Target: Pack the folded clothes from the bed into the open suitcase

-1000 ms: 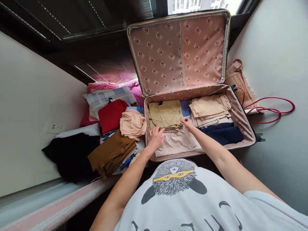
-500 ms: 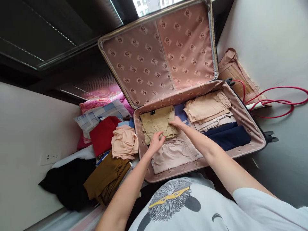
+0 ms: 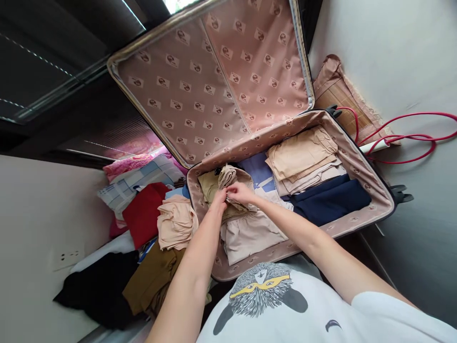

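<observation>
An open suitcase (image 3: 360, 164) with pink patterned lining lies in front of me, its lid (image 3: 214, 76) upright. In its left part my left hand (image 3: 218, 198) and my right hand (image 3: 241, 192) are closed together on a folded olive-khaki garment (image 3: 228, 177), lifting and bunching one end of it. Under and in front of it lies a pale pink garment (image 3: 250, 233). A light blue piece (image 3: 259, 170) shows in the middle. To the right sit a stack of beige folded clothes (image 3: 300, 155) and a navy garment (image 3: 330, 200).
Left of the suitcase, on a bed, lie a peach garment (image 3: 176, 224), a red one (image 3: 143, 212), a brown one (image 3: 150, 281), a black one (image 3: 96, 290) and pillows (image 3: 132, 178). A red cord (image 3: 410, 138) and a woven mat (image 3: 342, 95) lie at the right by the wall.
Both hands moved from the front edge of the olive-khaki garment onto it and gathered it up, so it is bunched and partly lifted. The camera swung, tilting the view.
</observation>
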`<state>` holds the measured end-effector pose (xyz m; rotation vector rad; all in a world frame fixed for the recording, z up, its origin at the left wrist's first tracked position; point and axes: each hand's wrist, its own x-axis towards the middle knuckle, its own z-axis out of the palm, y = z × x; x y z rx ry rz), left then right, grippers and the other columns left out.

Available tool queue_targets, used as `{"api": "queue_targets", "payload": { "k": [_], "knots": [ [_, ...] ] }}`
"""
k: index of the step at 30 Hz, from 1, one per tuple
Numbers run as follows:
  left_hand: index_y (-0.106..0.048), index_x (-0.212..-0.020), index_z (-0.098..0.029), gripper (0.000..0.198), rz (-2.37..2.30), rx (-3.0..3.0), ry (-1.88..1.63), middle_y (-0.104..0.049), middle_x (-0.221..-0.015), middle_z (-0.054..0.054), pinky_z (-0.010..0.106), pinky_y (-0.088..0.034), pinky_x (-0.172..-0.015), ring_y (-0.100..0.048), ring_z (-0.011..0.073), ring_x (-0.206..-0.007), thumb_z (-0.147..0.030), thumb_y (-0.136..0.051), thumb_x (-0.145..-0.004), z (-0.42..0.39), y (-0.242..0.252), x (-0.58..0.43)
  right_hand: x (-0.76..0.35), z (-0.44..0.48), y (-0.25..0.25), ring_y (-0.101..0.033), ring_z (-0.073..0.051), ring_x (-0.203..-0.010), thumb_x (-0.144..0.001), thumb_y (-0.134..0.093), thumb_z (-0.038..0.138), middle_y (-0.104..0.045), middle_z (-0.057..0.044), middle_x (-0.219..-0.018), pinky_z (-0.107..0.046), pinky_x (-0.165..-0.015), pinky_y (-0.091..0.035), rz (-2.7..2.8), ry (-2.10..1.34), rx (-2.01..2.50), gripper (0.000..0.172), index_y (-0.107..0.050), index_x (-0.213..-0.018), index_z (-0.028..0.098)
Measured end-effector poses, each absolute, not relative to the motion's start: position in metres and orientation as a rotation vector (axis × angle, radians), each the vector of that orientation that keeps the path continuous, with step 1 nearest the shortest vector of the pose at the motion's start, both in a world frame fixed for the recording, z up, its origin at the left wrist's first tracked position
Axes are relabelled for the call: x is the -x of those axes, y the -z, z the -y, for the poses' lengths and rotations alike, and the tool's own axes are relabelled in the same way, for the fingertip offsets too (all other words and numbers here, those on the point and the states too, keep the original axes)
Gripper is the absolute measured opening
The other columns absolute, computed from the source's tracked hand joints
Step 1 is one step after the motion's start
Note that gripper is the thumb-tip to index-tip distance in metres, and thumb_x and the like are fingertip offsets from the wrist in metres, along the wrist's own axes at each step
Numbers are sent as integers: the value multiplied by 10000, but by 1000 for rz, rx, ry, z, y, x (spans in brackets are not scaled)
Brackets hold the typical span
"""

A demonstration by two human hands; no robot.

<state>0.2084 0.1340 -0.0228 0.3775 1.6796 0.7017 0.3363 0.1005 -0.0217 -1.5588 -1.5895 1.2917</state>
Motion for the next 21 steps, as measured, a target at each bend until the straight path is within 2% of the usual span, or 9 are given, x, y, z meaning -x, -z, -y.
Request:
{"api": "queue_targets", "payload": {
  "k": [3,6,8,11,13,15,19,21],
  "knots": [
    [-700,-1127,-107,258,-1669,-358,-701,-762,-998,143,453,-565,-1007,-753,245,-996,-91,-652,-874,-131,24,-208,-378,-119,43,-627,-217,-1153,-853,-521,175,-649,-132,-1317,-351,-1049,-485,1106,-1199,1781,490,-630,-1329,142],
    [-698,-1126,-128,260,-1661,-355,-716,-761,-919,105,404,-598,-928,-757,226,-896,-111,-699,-867,-129,21,-208,-399,-130,57,-610,-244,-1225,-767,-568,101,-631,-187,-1355,-381,-1094,-459,984,-1320,1876,631,-558,-1398,97],
    [-698,-1101,-133,241,-1651,-361,-722,-753,-869,81,355,-609,-864,-747,199,-817,-130,-732,-862,-127,18,-209,-395,-133,58,-650,-251,-1147,-714,-617,80,-690,-166,-1248,-370,-1046,-491,1014,-1415,1831,609,-604,-1322,97],
    [-702,-1079,-140,266,-1611,-384,-723,-747,-847,61,293,-602,-781,-718,157,-723,-194,-804,-839,-122,13,-210,-373,-136,48,-683,-200,-894,-693,-640,89,-735,-85,-1004,-288,-848,-545,1069,-1627,1594,420,-668,-1110,127],
    [-699,-1129,-162,371,-1535,-417,-725,-746,-842,46,286,-595,-742,-705,150,-684,-271,-854,-810,-120,10,-211,-356,-136,35,-641,-155,-719,-704,-610,95,-706,-33,-845,-236,-687,-520,1047,-1844,1378,348,-657,-1046,142],
    [-694,-1153,-159,466,-1471,-424,-731,-736,-801,40,294,-591,-707,-692,158,-647,-344,-890,-772,-120,9,-213,-343,-136,23,-567,-123,-598,-698,-587,83,-645,6,-712,-207,-587,-464,1021,-1998,1272,309,-648,-994,148],
    [-690,-915,-100,362,-1527,-251,-743,-641,-601,24,306,-579,-620,-612,153,-512,-377,-880,-780,-125,16,-218,-338,-133,8,-442,-96,-512,-679,-580,52,-527,41,-555,-206,-549,-409,1071,-2074,1300,197,-652,-841,137],
    [-676,-859,-109,306,-1553,-208,-775,-617,-571,14,327,-590,-627,-598,153,-489,-356,-849,-810,-128,24,-220,-344,-132,6,-414,-94,-496,-677,-561,44,-514,45,-535,-212,-549,-400,1083,-2098,1304,217,-673,-841,131]
  ]
}}
